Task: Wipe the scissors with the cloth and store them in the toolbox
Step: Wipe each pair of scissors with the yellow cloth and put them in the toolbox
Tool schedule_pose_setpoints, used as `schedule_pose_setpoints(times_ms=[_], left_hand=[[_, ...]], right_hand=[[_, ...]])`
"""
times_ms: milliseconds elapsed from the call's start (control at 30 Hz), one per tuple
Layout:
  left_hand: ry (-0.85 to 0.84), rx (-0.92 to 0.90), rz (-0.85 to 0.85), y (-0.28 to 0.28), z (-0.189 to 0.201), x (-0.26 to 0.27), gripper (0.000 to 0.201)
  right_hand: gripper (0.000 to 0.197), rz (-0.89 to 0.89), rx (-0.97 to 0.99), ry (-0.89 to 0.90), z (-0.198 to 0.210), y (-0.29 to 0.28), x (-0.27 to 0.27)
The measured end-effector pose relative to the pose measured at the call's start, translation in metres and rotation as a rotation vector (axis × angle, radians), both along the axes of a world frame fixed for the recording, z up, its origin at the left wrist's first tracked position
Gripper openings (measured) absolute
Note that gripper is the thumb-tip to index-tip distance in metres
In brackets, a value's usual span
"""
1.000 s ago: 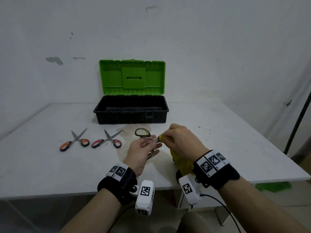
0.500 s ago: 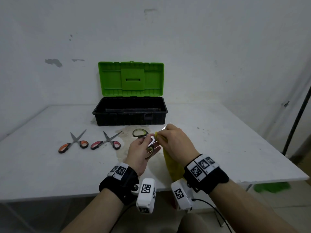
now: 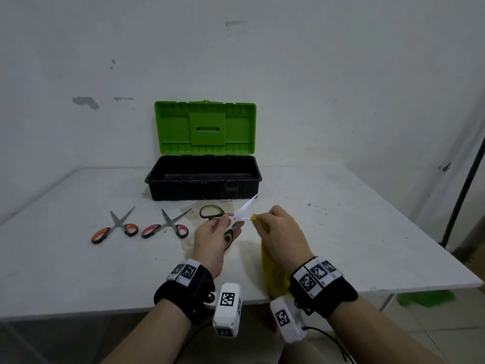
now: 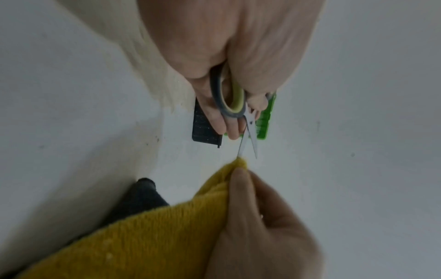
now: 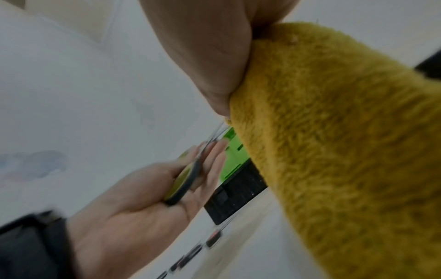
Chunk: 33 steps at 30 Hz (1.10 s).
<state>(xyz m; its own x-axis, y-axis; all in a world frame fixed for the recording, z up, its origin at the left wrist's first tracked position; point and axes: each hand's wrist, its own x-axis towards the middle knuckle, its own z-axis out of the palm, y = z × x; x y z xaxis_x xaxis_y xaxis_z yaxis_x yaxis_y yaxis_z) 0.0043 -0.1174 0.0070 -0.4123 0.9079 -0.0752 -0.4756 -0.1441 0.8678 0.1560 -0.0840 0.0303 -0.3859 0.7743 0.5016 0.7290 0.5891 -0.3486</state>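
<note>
My left hand [image 3: 217, 232] grips the green-handled scissors [image 3: 212, 212] by the handles, blades spread apart above the table. One blade points up toward the toolbox [image 3: 203, 185], the other runs right into the yellow cloth [image 3: 273, 274]. My right hand [image 3: 275, 227] pinches the cloth around that blade's tip. In the left wrist view the scissors [image 4: 235, 105] sit in my curled fingers and the cloth [image 4: 152, 234] meets the lower blade. In the right wrist view the cloth [image 5: 334, 151] fills the right side. The black toolbox stands with its green lid [image 3: 204, 127] raised.
Two more pairs lie on the white table [image 3: 341, 232] at the left: orange-handled scissors [image 3: 115, 228] and red-handled scissors [image 3: 165, 227]. A dark pole [image 3: 462, 190] stands at the right beyond the table edge. A brownish stain marks the table under my hands.
The right hand has slid the cloth outward along the blade to its tip. The scissors' blades now show spread apart, where before the cloth and hand covered them.
</note>
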Motion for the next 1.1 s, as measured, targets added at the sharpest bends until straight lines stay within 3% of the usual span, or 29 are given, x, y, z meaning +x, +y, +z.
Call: schedule_pose_setpoints(times_ms=[100, 233, 367, 500, 600, 667, 800, 933, 1100], left_hand=[[-0.034, -0.001, 0.056, 0.002, 0.001, -0.011, 0.021], [-0.086, -0.010, 0.081, 0.007, 0.006, -0.019, 0.022], [-0.082, -0.017, 0.058, 0.014, 0.009, -0.012, 0.024], [-0.094, -0.034, 0.066, 0.017, 0.007, -0.008, 0.025], [-0.075, -0.030, 0.071, 0.020, 0.007, -0.006, 0.025], [-0.048, -0.025, 0.064, 0.020, 0.008, -0.002, 0.026], [-0.057, -0.009, 0.016, 0.022, 0.016, 0.006, 0.026], [-0.064, 0.013, -0.026, 0.022, 0.020, 0.012, 0.023], [-0.022, 0.027, -0.024, 0.022, 0.020, 0.012, 0.024]], right_hand=[[0.024, -0.153, -0.077, 0.051, 0.000, 0.022, 0.028], [0.023, -0.282, -0.202, -0.020, -0.005, 0.054, 0.052], [0.025, -0.232, -0.279, -0.076, -0.013, 0.074, 0.049], [0.048, -0.173, -0.311, -0.265, -0.017, 0.069, 0.038], [0.042, -0.068, -0.303, -0.099, -0.007, 0.044, 0.020], [0.035, 0.084, -0.391, 0.108, 0.003, 0.024, 0.007], [0.025, 0.254, -0.552, 0.334, 0.014, 0.002, -0.011], [0.018, 0.321, -0.691, 0.532, 0.013, 0.002, -0.020], [0.018, 0.329, -0.756, 0.634, 0.015, 0.007, -0.025]])
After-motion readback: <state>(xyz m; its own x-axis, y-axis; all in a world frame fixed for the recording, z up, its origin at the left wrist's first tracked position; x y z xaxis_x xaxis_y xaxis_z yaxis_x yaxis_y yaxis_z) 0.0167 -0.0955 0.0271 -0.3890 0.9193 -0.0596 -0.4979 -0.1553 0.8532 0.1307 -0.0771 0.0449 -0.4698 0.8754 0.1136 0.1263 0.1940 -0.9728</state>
